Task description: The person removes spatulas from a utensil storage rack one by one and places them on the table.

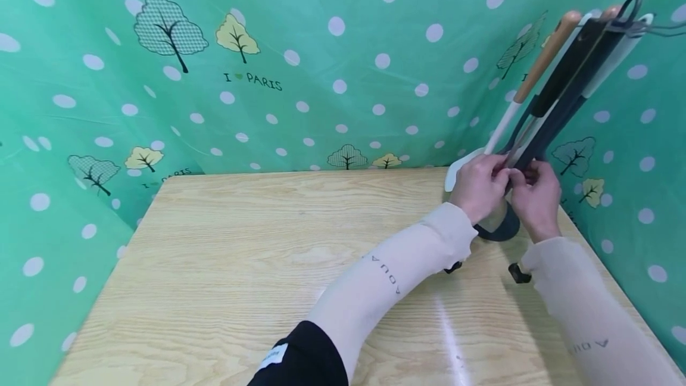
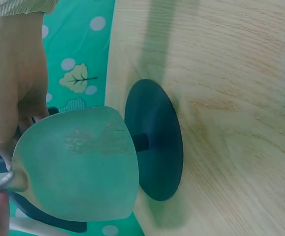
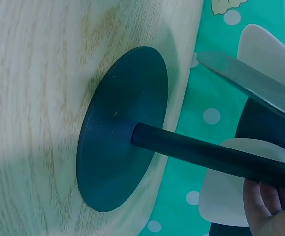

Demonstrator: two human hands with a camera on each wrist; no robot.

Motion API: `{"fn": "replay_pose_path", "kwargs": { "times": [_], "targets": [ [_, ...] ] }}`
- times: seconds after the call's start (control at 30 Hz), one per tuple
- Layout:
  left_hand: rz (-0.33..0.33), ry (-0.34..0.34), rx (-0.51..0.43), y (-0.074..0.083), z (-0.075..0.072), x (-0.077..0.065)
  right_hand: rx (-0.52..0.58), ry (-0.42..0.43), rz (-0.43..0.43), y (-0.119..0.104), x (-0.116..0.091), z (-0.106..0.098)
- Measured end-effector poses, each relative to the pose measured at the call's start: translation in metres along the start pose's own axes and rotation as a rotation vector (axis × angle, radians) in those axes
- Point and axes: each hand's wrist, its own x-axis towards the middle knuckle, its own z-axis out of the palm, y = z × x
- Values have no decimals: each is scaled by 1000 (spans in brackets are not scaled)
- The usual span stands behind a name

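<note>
At the table's right corner, a dark utensil stand (image 3: 196, 152) on a round base (image 2: 157, 147) carries several kitchen utensils. My left hand (image 1: 479, 186) pinches the slim metal shaft of a turner (image 2: 83, 167); its wide, scuffed head hangs down in front of the pole, just above the base. Against the pole, my right hand (image 1: 536, 198) grips with curled fingers (image 3: 268, 201); its thumb nearly meets the left hand in the head view. Beside them a wooden-handled utensil (image 1: 546, 55) with a white shaft hangs. Black handles (image 1: 573, 70) crowd together at the top.
Pale spatula heads (image 3: 223, 196) hang behind the pole. Wire hooks (image 1: 632, 16) stick out at the stand's top. A wooden tabletop (image 1: 241, 267) stretches to the left. Green dotted cloth (image 1: 321, 64) walls the back and both sides, close to the stand on the right.
</note>
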Motion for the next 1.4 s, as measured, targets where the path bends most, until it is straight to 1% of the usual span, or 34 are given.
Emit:
{"fn": "replay_pose_path", "kwargs": {
  "times": [0.1,0.3,0.4,0.5,0.73,0.93,1.17,1.4],
  "targets": [
    [14,5,-8,-1,-2,-3,3,-1,-4,-1,-3,1],
    [54,44,-11,-3,-6,-7,4,-6,-23,-2,-9,1],
    [67,52,-19,-3,-7,-10,11,-18,-21,-3,-13,1],
    [71,52,-36,-4,-8,-13,19,-34,-14,-5,-17,1],
    [72,56,-71,-5,-10,-19,33,-24,-24,-6,-21,3],
    [77,72,-73,-5,-14,-22,36,-24,-19,-6,-25,3],
    [61,81,-107,-7,-20,-26,28,-24,-32,-8,-31,4],
    [73,93,-113,-7,-24,-31,32,-15,-51,-11,-37,5]
  ]
}}
